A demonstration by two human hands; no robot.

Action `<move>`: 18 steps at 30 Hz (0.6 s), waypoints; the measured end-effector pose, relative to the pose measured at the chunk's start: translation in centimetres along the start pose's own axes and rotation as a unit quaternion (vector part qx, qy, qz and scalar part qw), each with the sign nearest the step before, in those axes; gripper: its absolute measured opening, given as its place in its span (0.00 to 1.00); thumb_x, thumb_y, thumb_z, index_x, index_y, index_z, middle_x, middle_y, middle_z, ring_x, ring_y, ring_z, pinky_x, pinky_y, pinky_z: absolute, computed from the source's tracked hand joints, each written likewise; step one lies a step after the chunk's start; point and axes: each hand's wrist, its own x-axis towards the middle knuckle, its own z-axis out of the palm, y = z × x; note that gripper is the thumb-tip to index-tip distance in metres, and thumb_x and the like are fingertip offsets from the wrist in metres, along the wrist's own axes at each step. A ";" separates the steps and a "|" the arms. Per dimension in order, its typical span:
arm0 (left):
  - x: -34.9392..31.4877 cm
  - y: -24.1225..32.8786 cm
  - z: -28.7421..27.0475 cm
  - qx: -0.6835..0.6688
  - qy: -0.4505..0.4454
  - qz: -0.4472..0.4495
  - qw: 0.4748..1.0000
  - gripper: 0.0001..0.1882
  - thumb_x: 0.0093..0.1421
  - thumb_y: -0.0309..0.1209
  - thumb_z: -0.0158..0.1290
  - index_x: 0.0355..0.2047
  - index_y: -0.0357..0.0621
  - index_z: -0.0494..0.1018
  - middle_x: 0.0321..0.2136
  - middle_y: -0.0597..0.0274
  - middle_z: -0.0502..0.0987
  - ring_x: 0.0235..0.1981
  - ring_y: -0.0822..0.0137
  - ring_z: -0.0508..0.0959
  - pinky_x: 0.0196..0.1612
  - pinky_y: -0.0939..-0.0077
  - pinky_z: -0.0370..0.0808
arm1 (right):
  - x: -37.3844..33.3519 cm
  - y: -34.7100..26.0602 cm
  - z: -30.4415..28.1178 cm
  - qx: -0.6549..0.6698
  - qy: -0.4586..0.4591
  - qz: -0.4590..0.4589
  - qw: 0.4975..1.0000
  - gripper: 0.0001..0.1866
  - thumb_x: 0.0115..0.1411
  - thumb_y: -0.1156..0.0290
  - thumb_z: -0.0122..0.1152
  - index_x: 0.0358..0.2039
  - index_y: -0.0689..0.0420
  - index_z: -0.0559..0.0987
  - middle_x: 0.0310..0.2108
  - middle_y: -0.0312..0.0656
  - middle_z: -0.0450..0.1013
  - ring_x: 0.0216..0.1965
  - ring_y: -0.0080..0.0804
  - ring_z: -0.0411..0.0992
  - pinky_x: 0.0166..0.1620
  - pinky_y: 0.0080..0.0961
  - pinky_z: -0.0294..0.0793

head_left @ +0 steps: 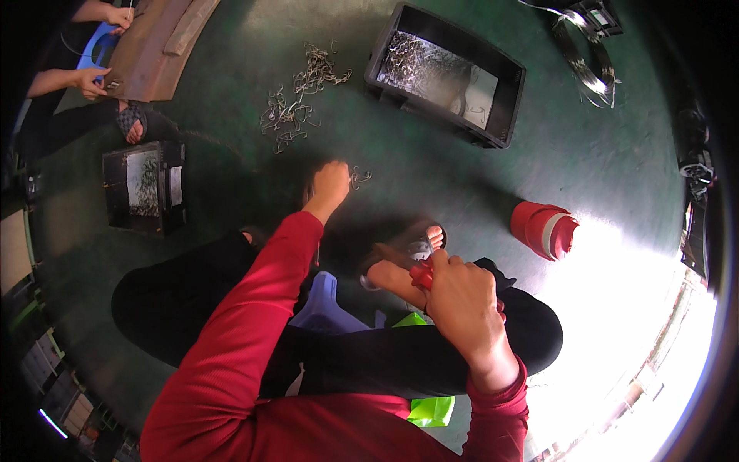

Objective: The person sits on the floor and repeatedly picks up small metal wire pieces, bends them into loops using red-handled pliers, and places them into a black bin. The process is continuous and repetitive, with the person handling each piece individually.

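My left hand reaches down to the green floor, fingers closed around a small bent metal wire piece lying there. My right hand rests over my knee, gripping a red-handled tool whose tip is hidden by my fingers. A loose pile of similar wire hooks lies further out on the floor, beyond my left hand. I sit on a low pale plastic stool, with my sandalled foot in front.
A black crate of metal pieces stands far ahead to the right, a smaller black crate to the left. A red cup-like container lies on its side. Another person's hands work at a board top left. Wire coils lie top right.
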 end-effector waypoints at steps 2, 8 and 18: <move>-0.4 -0.1 -1.0 -0.022 0.013 -0.012 1.000 0.09 0.55 0.32 0.60 0.31 0.42 0.73 0.30 0.57 0.77 0.36 0.56 0.79 0.37 0.60 0.76 | 0.0 -0.3 0.0 -0.036 0.009 0.003 0.999 0.17 0.55 0.55 0.63 0.31 0.57 0.73 0.29 0.41 0.75 0.26 0.36 0.78 0.27 0.29 0.75; -1.4 3.0 -11.1 -0.545 -0.127 -0.160 0.813 0.04 0.65 0.27 0.51 0.35 0.39 0.72 0.35 0.60 0.78 0.33 0.73 0.79 0.36 0.79 0.75 | -1.3 0.3 -2.5 0.065 0.055 -0.010 0.996 0.17 0.53 0.63 0.65 0.37 0.60 0.73 0.26 0.49 0.77 0.30 0.48 0.77 0.33 0.40 0.76; -11.7 9.5 -30.7 -0.630 -0.087 -0.024 0.771 0.12 0.64 0.26 0.52 0.46 0.36 0.78 0.29 0.64 0.78 0.26 0.77 0.76 0.32 0.82 0.74 | -2.0 -0.2 -4.6 0.377 0.055 -0.073 0.922 0.18 0.59 0.61 0.64 0.44 0.60 0.74 0.27 0.47 0.76 0.29 0.43 0.75 0.34 0.35 0.70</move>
